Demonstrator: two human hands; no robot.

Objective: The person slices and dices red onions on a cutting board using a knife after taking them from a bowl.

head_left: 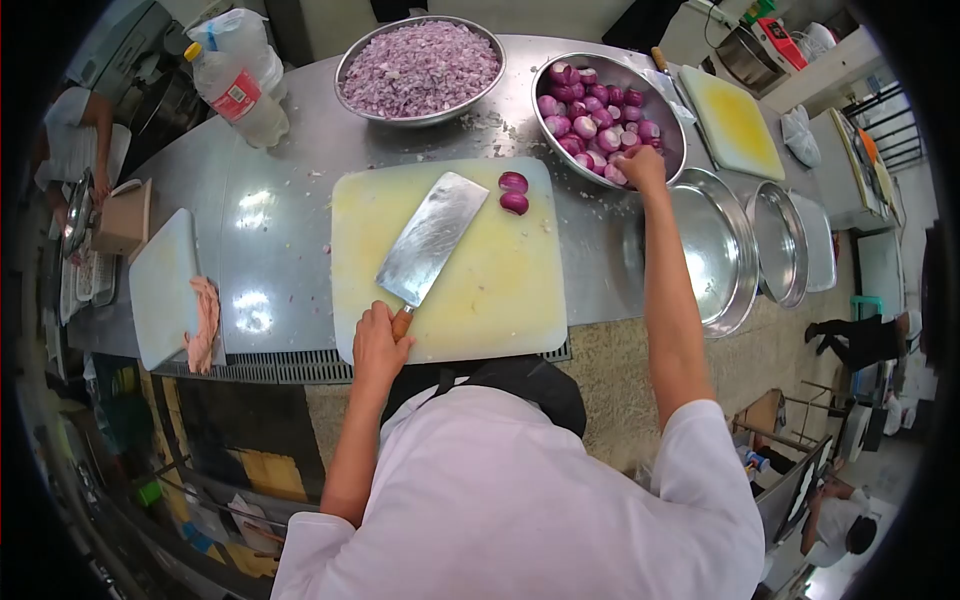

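A cleaver with a wooden handle lies flat on a yellowed white cutting board. My left hand is closed round the handle at the board's near edge. Two red onion pieces sit near the board's upper right corner. My right hand reaches into a steel bowl of peeled red onions, its fingers pinched at an onion near the rim. Behind the board stands a steel bowl heaped with chopped onion.
Empty steel bowls stand at the right, below another cutting board and a knife. A plastic bottle is at the back left. A third board with a crumpled cloth lies left. Other people work at both sides.
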